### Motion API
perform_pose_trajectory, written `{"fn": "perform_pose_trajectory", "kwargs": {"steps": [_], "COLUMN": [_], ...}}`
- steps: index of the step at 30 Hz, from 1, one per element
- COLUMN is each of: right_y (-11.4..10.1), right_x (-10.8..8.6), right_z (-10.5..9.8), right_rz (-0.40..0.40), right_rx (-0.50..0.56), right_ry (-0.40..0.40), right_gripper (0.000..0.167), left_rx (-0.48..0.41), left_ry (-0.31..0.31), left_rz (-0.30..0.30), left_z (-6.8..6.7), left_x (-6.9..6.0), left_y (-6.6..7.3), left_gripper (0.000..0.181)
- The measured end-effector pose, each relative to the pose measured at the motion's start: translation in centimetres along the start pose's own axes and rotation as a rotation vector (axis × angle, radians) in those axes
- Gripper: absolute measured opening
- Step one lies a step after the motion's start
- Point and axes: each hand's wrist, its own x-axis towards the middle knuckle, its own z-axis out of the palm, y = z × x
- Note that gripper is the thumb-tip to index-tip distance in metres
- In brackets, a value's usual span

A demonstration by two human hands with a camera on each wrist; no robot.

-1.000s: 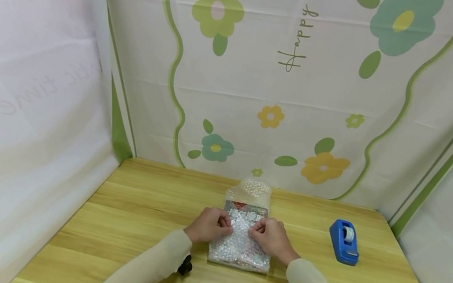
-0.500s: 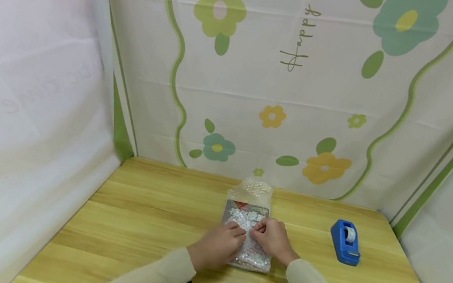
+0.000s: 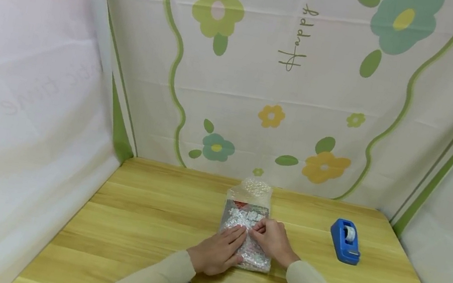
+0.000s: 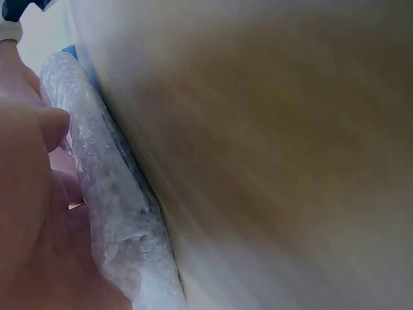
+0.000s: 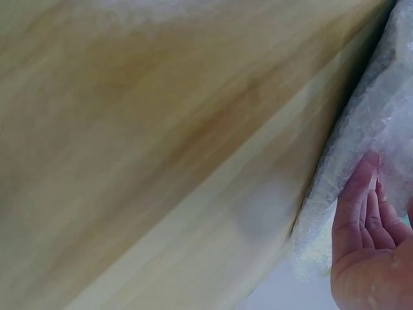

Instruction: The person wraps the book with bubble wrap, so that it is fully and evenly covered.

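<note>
A flat box [image 3: 227, 207] with grey and red print lies in clear bubble wrap [image 3: 253, 256] on the table, its far end showing more plainly. My left hand [image 3: 218, 251] rests on the left part of the package, fingers extended and pressing on the wrap. From the right, my right hand [image 3: 274, 241] pinches with thumb and forefinger at the wrap's upper face, close to the left fingertips. In the right wrist view those fingertips meet at the bubble wrap [image 5: 387, 97]; any thin piece between them is too small to tell. The left wrist view shows the palm against the wrap [image 4: 116, 187].
A blue tape dispenser [image 3: 345, 241] with a roll of clear tape stands to the right on the wooden table [image 3: 140, 217]. A loose bubble-wrap flap [image 3: 255, 189] extends beyond the box's far end. Flower-printed cloth [image 3: 238, 73] hangs behind and at both sides.
My left hand has let go of its pinch, moved right and nearer to me, and flattened onto the package. The right hand keeps its pinch in the same place.
</note>
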Motion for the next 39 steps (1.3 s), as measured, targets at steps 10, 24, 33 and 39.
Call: {"fn": "perform_pose_trajectory", "kwargs": {"steps": [10,24,33,39], "right_y": [0.7,0.9,1.7,2.0], "right_x": [-1.2,-5.5,-5.5,-5.3], "right_z": [-1.5,-2.4,-2.1,-1.8], "right_rz": [-0.277,-0.467,-0.462,-0.453], "right_rx": [-0.165,-0.461,-0.483,-0.467], "right_ry": [-0.074,-0.345,-0.379,-0.388], "right_gripper": [0.025,0.077,0.079,0.079], "left_rx": [-0.038,-0.042,-0.057,-0.032], "left_ry": [-0.080,-0.108,-0.101,-0.086], "left_rz": [-0.035,-0.038,-0.041,-0.058], "left_z": [-1.6,-1.5,-1.3,-1.4], "left_x": [0.1,0.1,-0.2,-0.1], "left_y": [0.9,0.6,0.8,0.8], "left_gripper": [0.068,0.069,0.070,0.071]}}
